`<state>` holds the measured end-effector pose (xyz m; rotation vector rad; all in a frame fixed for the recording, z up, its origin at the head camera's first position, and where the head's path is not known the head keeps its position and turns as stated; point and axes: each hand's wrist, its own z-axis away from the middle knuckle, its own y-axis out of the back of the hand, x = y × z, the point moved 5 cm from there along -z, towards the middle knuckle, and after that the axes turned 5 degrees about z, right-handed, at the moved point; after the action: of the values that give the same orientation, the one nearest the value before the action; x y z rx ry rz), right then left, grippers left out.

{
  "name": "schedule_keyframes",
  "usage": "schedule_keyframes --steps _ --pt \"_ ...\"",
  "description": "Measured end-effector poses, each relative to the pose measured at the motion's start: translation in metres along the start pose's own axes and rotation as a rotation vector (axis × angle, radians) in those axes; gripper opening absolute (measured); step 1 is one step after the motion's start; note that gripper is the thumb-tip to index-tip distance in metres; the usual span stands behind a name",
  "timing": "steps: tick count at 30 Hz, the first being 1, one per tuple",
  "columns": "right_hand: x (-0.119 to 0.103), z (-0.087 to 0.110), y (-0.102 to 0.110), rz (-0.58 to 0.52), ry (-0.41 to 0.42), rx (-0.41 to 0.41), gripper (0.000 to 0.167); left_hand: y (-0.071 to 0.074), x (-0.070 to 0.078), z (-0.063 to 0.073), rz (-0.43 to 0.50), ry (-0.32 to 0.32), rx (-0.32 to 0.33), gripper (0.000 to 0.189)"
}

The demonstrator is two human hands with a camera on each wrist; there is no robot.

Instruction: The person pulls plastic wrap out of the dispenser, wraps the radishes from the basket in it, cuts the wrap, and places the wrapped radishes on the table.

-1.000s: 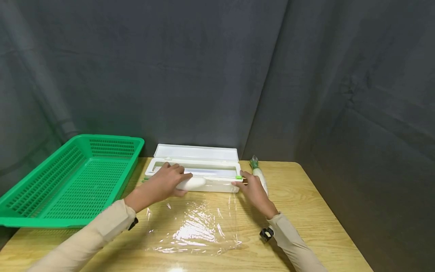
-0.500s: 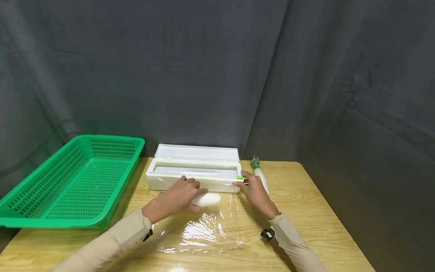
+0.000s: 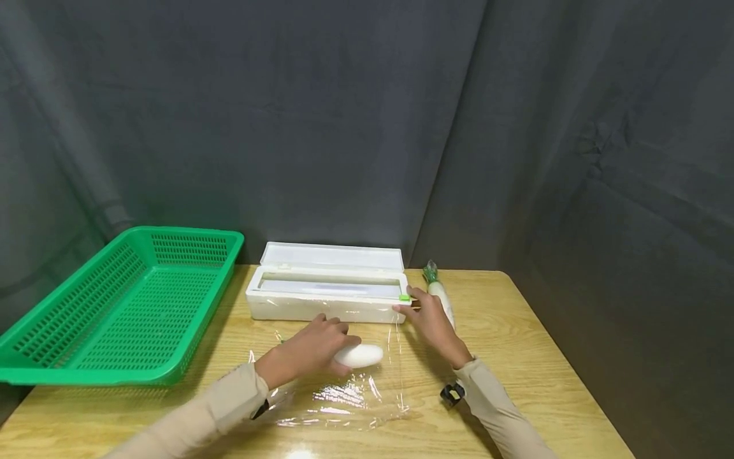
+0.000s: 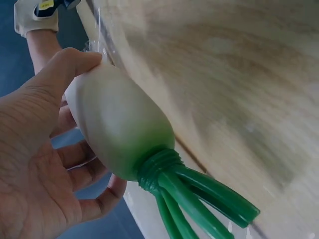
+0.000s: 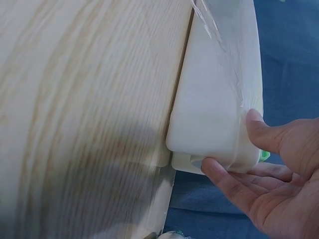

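My left hand [image 3: 312, 347] grips a white radish [image 3: 361, 356], its blunt white end pointing right in the head view. Green cut stalks [image 4: 199, 204] stick out of its other end in the left wrist view. Below it a clear sheet of plastic wrap [image 3: 344, 408] stretches over the table from the front of a white wrap dispenser [image 3: 321, 312], whose lid stands up at the back. With thumb and fingers my right hand [image 3: 432, 322] holds the dispenser's right end, by the green slider [image 3: 404, 297]. Whether the radish touches the wrap, I cannot tell.
A large green slotted basket [image 3: 226, 280] stands at the left of the wooden table [image 3: 516, 370]. Another white radish [image 3: 438, 296] with a green top lies right of the dispenser, partly behind my right hand. Dark curtains [image 3: 321, 127] hang behind.
My left hand has brought the radish from the dispenser's front toward me and to the right, over the plastic wrap. The right hand has stayed at the dispenser's end.
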<state>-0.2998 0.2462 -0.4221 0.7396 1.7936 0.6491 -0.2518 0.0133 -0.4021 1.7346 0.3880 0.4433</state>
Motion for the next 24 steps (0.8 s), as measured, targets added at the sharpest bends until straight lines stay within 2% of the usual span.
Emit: schedule_keyframes --steps 15,19,24 --pt "0.001 0.001 -0.002 -0.017 0.004 0.012 0.053 -0.027 0.001 0.007 0.004 0.054 -0.060 0.043" --pt "0.000 0.001 0.000 -0.021 0.009 0.003 0.054 -0.027 0.001 0.009 -0.009 0.054 -0.042 0.041" --pt "-0.001 0.000 0.003 -0.021 -0.009 -0.021 0.056 -0.024 0.003 0.015 -0.038 0.030 0.015 0.041"
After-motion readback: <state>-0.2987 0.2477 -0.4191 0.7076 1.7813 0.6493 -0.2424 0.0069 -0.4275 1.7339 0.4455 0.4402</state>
